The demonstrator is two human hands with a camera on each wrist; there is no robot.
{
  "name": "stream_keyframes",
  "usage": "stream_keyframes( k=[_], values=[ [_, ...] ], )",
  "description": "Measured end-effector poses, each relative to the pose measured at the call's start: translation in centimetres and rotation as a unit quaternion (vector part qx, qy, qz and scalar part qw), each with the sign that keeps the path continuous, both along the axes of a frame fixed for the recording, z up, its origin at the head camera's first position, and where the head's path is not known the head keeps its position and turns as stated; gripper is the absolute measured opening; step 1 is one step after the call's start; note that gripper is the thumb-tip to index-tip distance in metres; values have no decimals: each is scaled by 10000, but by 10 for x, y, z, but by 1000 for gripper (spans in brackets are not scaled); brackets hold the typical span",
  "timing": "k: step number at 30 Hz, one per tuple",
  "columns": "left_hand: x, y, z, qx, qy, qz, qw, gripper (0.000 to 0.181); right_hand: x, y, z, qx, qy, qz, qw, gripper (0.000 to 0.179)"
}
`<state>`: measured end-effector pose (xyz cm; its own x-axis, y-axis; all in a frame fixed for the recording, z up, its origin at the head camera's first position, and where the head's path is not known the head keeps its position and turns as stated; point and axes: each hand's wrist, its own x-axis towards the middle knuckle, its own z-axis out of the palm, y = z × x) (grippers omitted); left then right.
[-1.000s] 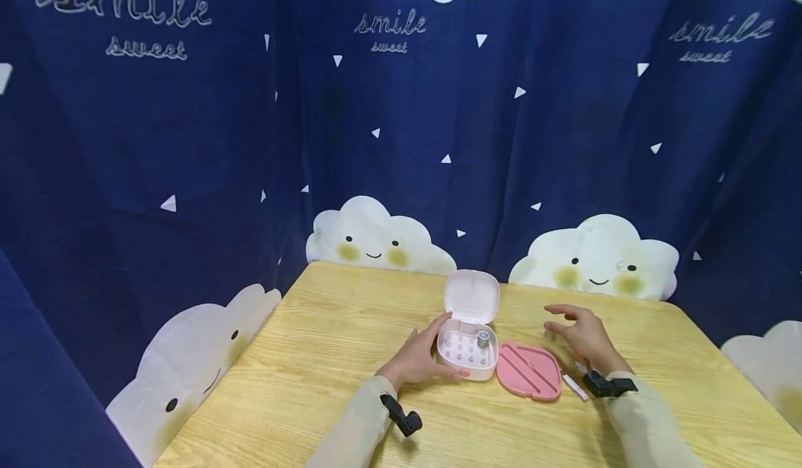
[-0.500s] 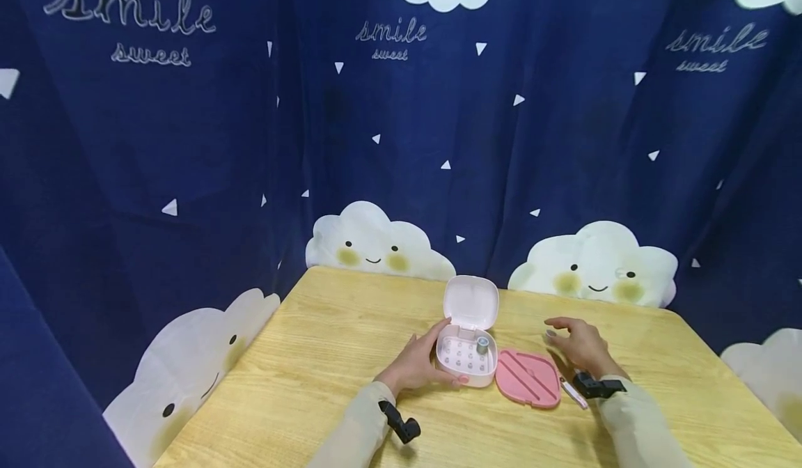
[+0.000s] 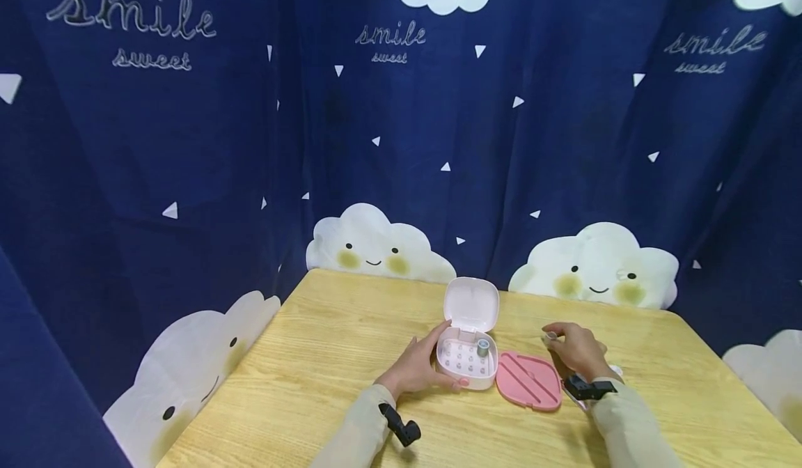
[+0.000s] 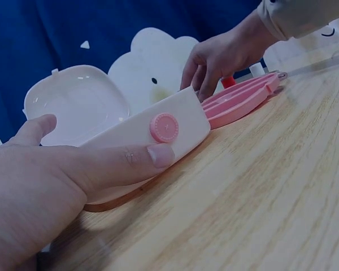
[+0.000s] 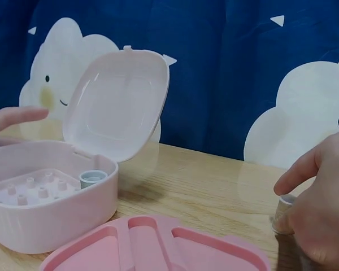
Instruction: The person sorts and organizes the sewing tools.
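My left hand (image 3: 416, 363) grips the left side of an open pale pink sewing box (image 3: 481, 383), thumb along its front beside a round pink button (image 4: 164, 127). The box's lid (image 3: 471, 304) stands raised at the back. Inside are rows of small pegs (image 5: 43, 192), and one grey thread spool (image 3: 483, 347) stands at the right. To the right of the box, my right hand (image 3: 579, 353) pinches a small pale spool (image 5: 283, 210) between thumb and index finger, low over the table. The fingers partly hide that spool.
A pink divided tray (image 3: 529, 384) lies between the box and my right hand. A slim pale tool (image 3: 576, 398) beside it is partly hidden by the right wrist. Red (image 4: 229, 82) and white (image 4: 257, 69) spools show beyond the tray. A blue curtain (image 3: 401, 120) hangs behind the table.
My right hand has shifted slightly left and its spread fingers have come together on the pale spool, which was not visible between them a second ago. The left hand stays on the box.
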<state>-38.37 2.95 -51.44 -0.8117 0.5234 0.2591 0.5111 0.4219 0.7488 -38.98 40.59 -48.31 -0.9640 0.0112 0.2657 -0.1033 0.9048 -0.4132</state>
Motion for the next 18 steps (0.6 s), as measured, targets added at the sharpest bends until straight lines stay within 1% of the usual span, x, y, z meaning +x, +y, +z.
stream_keyframes(
  k=[10,14,18],
  values=[
    [-1,-2,2,-65,-14,58,10000,123,-1,-5,-2,76,125,-74,9999,28],
    [-1,-2,1,-22,-18,65,10000,124,1,-8,-3,-75,217,-113,9997,29],
    [-2,-1,1,-94,-22,59,9999,124,2,-14,-3,-269,351,-178,9989,30]
  ],
)
